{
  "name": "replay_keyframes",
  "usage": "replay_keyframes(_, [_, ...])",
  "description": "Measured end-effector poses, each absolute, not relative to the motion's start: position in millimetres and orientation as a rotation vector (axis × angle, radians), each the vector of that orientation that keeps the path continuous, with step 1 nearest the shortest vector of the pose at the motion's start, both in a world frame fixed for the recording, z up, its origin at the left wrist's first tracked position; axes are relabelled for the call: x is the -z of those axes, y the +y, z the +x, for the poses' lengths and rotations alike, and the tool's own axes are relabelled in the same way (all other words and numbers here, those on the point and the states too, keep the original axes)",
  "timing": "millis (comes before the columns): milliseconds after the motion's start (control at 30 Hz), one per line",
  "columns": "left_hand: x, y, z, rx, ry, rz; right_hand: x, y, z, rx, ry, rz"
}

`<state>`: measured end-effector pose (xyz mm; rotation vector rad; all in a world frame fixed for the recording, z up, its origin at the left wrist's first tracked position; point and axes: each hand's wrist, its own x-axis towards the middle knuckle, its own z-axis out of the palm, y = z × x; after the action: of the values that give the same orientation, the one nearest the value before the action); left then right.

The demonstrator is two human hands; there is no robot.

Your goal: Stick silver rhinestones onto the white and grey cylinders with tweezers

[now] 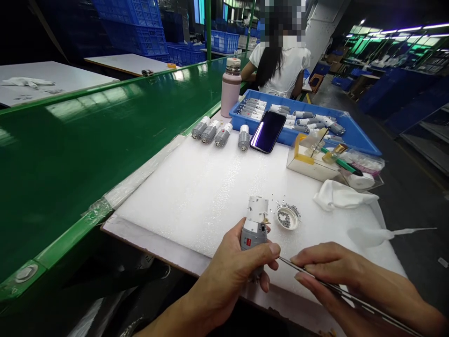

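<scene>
Cylinder [253, 235] sits clamped in left hand [231, 267], likely steadied for tweezers [345, 293] pinched in right hand [351, 269], dish [289, 226] handy at its two o'clock.

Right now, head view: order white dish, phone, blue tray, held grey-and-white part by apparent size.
1. Blue tray
2. Held grey-and-white part, partly covered by left hand; nearness enlarges it
3. Phone
4. White dish
</scene>
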<state>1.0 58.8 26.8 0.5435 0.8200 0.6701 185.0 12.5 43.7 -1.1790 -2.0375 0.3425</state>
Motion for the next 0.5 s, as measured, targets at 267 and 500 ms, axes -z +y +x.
replay_keyframes(267, [-23,52,0,-0.697,0.737,0.095,-30,7,176,-0.234,-1.885,-1.218])
replay_keyframes(500, [-28,45,2,-0.729,0.748,-0.111,-28,0,171,-0.155,-1.902,-1.235])
